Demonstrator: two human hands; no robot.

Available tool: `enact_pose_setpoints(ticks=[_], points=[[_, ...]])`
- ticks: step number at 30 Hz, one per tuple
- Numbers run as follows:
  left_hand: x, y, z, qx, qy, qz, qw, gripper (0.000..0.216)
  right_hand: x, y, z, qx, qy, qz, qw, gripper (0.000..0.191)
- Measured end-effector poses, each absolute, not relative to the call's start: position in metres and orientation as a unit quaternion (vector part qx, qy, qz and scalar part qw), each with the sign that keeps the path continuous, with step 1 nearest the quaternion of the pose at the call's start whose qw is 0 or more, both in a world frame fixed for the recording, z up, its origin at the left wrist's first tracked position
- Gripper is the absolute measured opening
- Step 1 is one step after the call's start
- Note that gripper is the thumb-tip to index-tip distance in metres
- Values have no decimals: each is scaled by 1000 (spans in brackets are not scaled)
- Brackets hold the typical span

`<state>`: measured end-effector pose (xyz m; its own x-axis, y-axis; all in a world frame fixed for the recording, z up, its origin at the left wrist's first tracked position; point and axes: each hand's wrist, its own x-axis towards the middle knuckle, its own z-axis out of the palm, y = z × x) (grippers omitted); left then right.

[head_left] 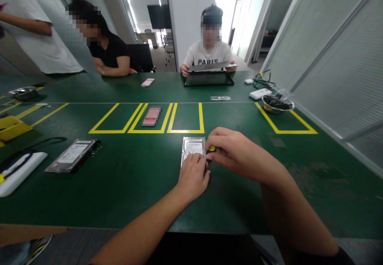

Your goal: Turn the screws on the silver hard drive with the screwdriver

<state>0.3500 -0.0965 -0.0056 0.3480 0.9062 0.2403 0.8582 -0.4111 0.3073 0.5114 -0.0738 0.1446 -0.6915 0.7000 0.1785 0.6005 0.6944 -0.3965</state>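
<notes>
A silver hard drive (193, 143) with a white label lies on the green table in front of me. My left hand (194, 173) covers its near half, fingers curled over it and gripping it against the tabletop. At the drive's right edge, my right hand (224, 147) pinches a short black-and-yellow screwdriver (212, 149). Most of that tool is hidden by the fingers, and I cannot see its tip.
Another hard drive (72, 153) in a clear bag lies left, near a white power bank (24, 173). A phone (151, 116) rests inside yellow tape outlines. A metal bowl (277, 104) of dark parts stands right. Across the table, a person (209, 53) holds a flat panel.
</notes>
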Motion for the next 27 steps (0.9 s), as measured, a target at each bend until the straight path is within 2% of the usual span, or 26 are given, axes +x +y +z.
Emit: enact_pose_setpoints(ticks=[5, 14, 24, 27], points=[[350, -96, -5, 817, 539, 194, 63, 13, 511, -72, 143, -371, -904, 141, 161, 12], [349, -96, -4, 816, 536, 202, 79, 12, 514, -75, 148, -311, -925, 156, 154, 28], [347, -95, -7, 813, 532, 217, 92, 12, 512, -73, 146, -377, -911, 118, 117, 16], [346, -94, -8, 814, 532, 213, 90, 12, 512, -74, 147, -357, -915, 130, 135, 17]])
